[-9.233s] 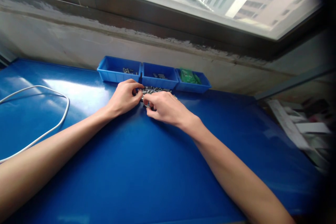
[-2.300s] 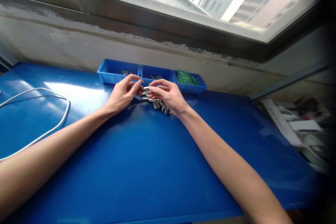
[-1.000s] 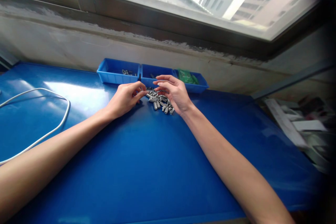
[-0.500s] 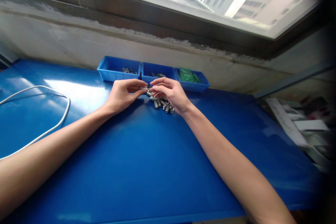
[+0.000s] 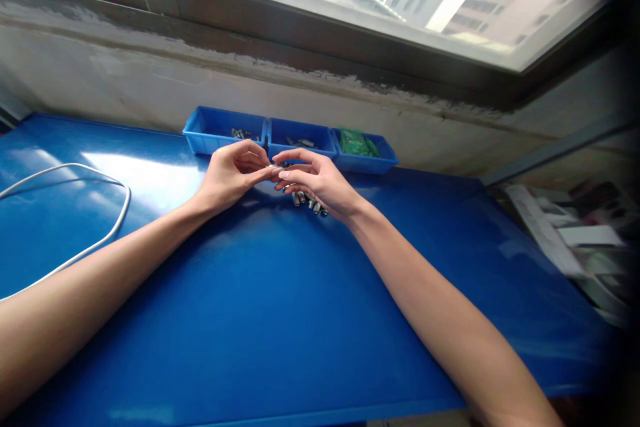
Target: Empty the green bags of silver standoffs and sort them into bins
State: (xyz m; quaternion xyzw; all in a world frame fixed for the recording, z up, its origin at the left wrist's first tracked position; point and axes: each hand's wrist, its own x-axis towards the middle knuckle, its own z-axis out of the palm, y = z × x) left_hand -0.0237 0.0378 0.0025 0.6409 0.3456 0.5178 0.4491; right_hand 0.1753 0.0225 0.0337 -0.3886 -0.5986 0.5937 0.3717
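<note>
My left hand is closed in a pinch, thumb against fingers, on a small silvery metal part that mostly hides behind the fingertips. Meeting it from the other side, my right hand has its thumb and fingers drawn together at the same spot. What sits between those right fingertips is too small and covered to make out. Under and behind the right hand lies a pile of short metal cylinders on the blue tabletop, partly covered by the fingers.
Three joined blue bins stand along the wall: the left bin and middle bin hold small metal parts, the right one a green bag. A white cable curves at left. Blurred items lie beyond the table's right edge.
My right hand has moved slightly left and its fingertips have closed in on the left ones. The metal part in my left hand is now more hidden.
</note>
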